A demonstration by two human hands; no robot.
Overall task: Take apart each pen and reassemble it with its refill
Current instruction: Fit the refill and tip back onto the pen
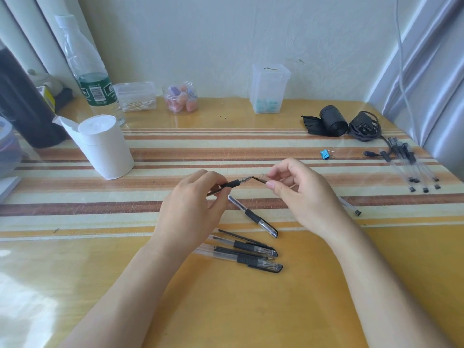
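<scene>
My left hand is closed around a gel pen with a black grip and a clear tip that points right. My right hand pinches a small clear-and-black pen cap just off that tip, between thumb and forefinger. A clear barrel end with a black plug sticks out from under my right hand; I cannot tell whether it is held. A capped pen lies just below my hands. Nearer me lie several more pens and a loose black refill.
A pile of clear pens lies at the right edge, beside a cable bundle and a black bag roll. A blue binder clip lies beyond my right hand. Tissue roll, water bottle and plastic containers stand behind.
</scene>
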